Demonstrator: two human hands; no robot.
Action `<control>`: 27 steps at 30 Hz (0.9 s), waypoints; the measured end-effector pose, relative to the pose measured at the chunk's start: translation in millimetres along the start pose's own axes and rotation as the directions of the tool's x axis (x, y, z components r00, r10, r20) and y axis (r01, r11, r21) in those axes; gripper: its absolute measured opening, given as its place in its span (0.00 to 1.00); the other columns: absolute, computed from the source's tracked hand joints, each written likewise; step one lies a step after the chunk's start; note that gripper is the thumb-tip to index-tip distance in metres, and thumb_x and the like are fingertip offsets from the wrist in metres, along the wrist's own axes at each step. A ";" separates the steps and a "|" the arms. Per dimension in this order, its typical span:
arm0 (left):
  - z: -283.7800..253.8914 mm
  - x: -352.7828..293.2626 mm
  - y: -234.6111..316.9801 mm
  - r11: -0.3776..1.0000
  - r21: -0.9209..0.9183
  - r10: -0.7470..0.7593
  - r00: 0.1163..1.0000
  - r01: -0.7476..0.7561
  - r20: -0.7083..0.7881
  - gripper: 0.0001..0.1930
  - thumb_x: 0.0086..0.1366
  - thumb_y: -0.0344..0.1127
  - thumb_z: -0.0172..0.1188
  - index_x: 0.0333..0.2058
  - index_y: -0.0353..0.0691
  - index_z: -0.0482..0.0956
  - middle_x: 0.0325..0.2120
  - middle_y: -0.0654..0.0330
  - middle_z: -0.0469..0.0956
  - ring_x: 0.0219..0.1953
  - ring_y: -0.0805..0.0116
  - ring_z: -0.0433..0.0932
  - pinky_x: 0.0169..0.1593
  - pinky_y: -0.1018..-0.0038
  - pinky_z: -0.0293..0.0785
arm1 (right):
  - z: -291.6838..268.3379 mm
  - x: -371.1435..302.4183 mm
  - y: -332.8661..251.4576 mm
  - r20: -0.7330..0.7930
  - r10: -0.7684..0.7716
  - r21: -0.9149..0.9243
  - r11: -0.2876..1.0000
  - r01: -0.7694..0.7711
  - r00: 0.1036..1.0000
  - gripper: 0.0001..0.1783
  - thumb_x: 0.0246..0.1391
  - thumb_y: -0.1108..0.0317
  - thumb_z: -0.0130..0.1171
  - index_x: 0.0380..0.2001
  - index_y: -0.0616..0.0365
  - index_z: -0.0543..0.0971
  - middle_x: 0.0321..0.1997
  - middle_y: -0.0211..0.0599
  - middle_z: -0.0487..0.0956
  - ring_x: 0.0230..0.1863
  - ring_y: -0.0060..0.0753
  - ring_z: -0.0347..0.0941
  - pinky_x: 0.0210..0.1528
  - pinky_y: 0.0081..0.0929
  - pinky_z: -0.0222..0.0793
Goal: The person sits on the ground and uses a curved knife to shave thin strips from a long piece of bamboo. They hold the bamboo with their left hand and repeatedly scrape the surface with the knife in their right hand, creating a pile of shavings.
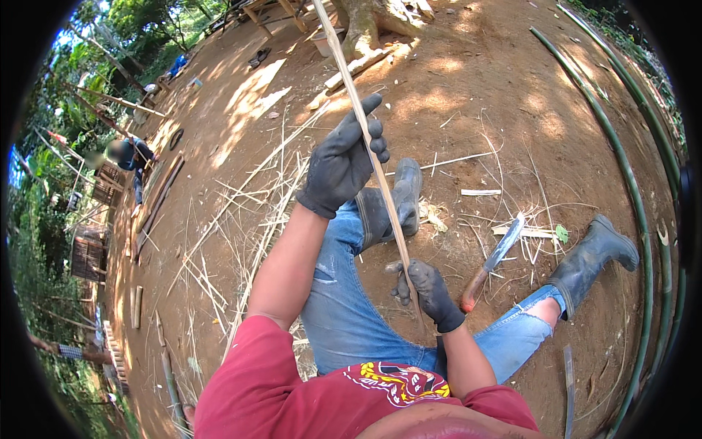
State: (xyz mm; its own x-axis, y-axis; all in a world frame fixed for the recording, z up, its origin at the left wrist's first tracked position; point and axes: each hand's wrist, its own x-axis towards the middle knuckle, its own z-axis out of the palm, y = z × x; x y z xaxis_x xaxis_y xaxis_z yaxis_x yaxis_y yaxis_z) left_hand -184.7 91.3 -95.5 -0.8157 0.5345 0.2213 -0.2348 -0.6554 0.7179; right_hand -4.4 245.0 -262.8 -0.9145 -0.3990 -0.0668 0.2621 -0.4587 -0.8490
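Note:
A long pale split bamboo strip runs slantwise from the top of the view down between my legs. My left hand, in a dark grey glove, is closed around its middle, the thumb pointing up along it. Lower down, my right hand, gloved alike, grips the strip near its bottom end. Just right of that hand a large knife with a reddish-brown handle lies on the ground, blade pointing away. Pale shavings and a short split piece lie beyond it.
My outstretched legs in jeans and rubber boots frame the strip's lower end. Thin bamboo strips are heaped at left. Long green bamboo poles line the right, near a flat metal blade. A person is far left; a tree trunk stands ahead.

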 end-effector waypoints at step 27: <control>-65.2 -11.6 47.7 0.516 0.806 0.752 0.605 -0.292 -0.262 0.18 0.71 0.50 0.51 0.28 0.42 0.71 0.15 0.70 0.68 0.14 0.80 0.64 0.16 0.79 0.59 | 2.2 -2.1 12.3 -0.322 -0.430 -0.796 0.605 0.005 0.843 0.18 0.46 0.56 0.71 0.25 0.58 0.77 0.20 0.40 0.75 0.19 0.37 0.73 0.25 0.33 0.66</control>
State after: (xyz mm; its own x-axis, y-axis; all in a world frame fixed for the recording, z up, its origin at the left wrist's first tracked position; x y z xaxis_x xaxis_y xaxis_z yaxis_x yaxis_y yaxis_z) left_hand -220.8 19.0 -106.8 -0.8086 -0.3090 0.5007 0.5429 -0.0639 0.8374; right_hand 1.4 238.4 -271.9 -0.9832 0.1164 0.1404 -0.0912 0.3530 -0.9312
